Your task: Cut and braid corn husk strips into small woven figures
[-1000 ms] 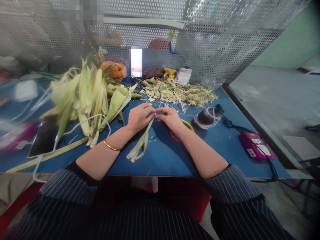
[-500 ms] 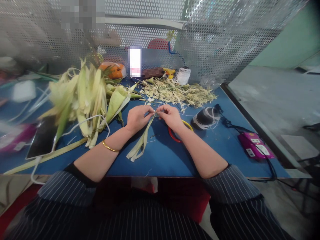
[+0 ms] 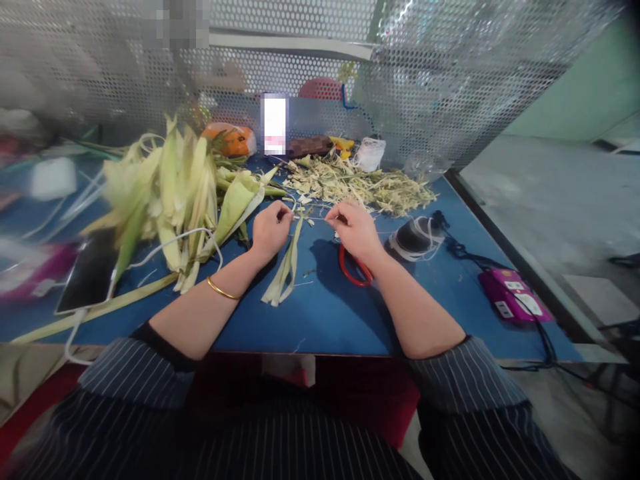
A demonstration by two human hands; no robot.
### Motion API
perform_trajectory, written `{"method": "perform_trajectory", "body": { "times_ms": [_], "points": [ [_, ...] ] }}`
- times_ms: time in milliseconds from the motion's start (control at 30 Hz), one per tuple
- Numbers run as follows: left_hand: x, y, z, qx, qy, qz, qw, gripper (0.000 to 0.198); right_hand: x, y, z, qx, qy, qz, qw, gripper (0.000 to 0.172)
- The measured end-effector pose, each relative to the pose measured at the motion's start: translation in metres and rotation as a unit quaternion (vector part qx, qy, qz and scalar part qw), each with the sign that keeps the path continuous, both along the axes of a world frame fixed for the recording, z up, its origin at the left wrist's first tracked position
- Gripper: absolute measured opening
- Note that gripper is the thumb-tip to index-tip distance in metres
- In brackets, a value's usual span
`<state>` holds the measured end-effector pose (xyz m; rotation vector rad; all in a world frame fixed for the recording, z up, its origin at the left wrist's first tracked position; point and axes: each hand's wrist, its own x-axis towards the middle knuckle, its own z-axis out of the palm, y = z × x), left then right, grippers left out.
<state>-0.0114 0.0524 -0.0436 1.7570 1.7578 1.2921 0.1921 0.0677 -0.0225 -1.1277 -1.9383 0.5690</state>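
Observation:
My left hand [image 3: 271, 230] is closed in a pinch at the top of a folded pale green corn husk strip [image 3: 284, 275], whose loose ends hang toward me over the table. To its right, my right hand [image 3: 354, 230] is also pinched, with a thin white thread [image 3: 316, 218] running between the two hands. Its exact hold on the thread is partly hidden by the fingers. Below the right hand and wrist lies a red loop [image 3: 353, 272], partly covered. A dark spool wound with white thread [image 3: 416, 238] lies on its side to the right.
A heap of corn husks [image 3: 173, 193] fills the left of the blue table [image 3: 310, 330], near a dark-screened phone [image 3: 90, 270] with a white cable. Shredded husk [image 3: 360, 183] lies behind my hands. A purple power strip [image 3: 515, 293] sits right. Perforated metal mesh [image 3: 310, 73] borders the back.
My hands have drawn apart from nearly touching, the right going rightward and the left slightly leftward. Thread now stretches between them. The yellow part near the red loop is now hidden.

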Motion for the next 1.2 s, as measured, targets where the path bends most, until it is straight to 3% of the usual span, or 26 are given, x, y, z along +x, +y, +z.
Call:
{"method": "perform_trajectory", "body": {
  "times_ms": [167,267,367,467,600,733,1000,1200],
  "points": [
    [0.001,0.006,-0.007,-0.057,-0.043,0.019,0.997,0.012,-0.013,-0.009,-0.003,-0.177,0.177,0.083,0.965,0.004],
    [0.004,0.004,-0.007,-0.058,-0.02,0.013,0.998,0.012,-0.02,-0.017,-0.005,-0.223,0.255,0.151,0.929,0.008],
    [0.008,0.001,-0.004,-0.034,-0.044,-0.008,0.998,0.012,-0.022,-0.016,-0.01,-0.256,0.29,0.168,0.907,0.012],
    [0.011,-0.001,-0.002,-0.016,-0.176,-0.056,0.983,0.011,-0.021,-0.009,-0.017,-0.248,0.293,0.132,0.914,0.012],
    [0.013,-0.001,0.0,-0.097,-0.373,-0.144,0.911,0.017,-0.021,-0.005,-0.022,-0.238,0.256,0.1,0.931,0.009],
    [0.014,-0.002,0.002,-0.112,-0.428,-0.192,0.876,0.019,-0.023,-0.005,-0.022,-0.232,0.24,0.097,0.938,0.007],
    [0.017,-0.004,0.005,-0.112,-0.346,-0.158,0.918,0.017,-0.021,-0.002,-0.021,-0.183,0.191,0.082,0.961,0.008],
    [0.019,-0.002,0.002,-0.096,-0.316,-0.147,0.932,0.018,-0.02,-0.002,-0.02,-0.153,0.166,0.071,0.972,0.01]
  ]
}}
